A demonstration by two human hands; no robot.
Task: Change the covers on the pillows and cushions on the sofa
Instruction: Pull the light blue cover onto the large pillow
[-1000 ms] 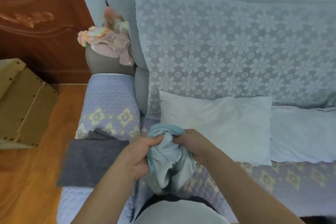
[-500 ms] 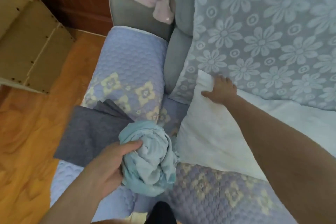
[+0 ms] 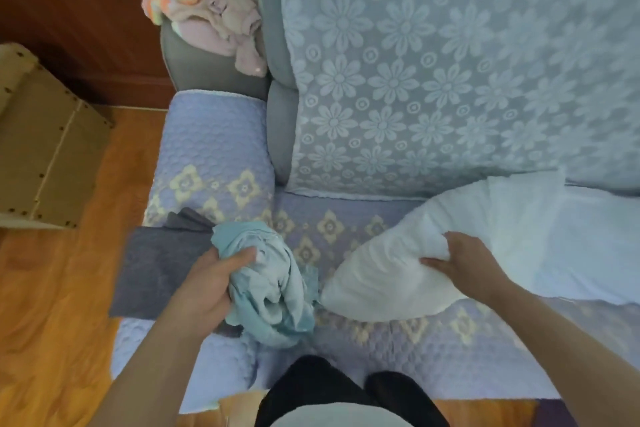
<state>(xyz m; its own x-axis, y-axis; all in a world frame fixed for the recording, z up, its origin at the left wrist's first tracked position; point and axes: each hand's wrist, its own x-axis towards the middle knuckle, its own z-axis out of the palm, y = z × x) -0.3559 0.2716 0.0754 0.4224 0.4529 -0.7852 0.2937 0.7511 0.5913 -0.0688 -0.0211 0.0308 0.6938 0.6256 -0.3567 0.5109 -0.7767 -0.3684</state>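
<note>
My left hand (image 3: pixel 204 288) grips a bunched light-blue pillow cover (image 3: pixel 273 284) above the sofa seat. My right hand (image 3: pixel 460 262) grips the bare white pillow (image 3: pixel 388 274) by its edge; the pillow bends upward and its left corner comes close to the blue cover. A second white pillow (image 3: pixel 588 253) lies flat to the right. A folded dark-grey cover (image 3: pixel 156 263) rests on the left armrest beside my left hand.
The sofa seat (image 3: pixel 363 333) carries a quilted lilac cover and the backrest (image 3: pixel 433 62) a floral lace throw. A pile of pink and striped clothes (image 3: pixel 211 17) sits on the grey armrest top. A cardboard box (image 3: pixel 41 139) stands on the wooden floor at left.
My right hand left the blue cover, reached to the white pillow's far corner, then gripped its edge and pulled it toward me. My left hand kept the blue cover.
</note>
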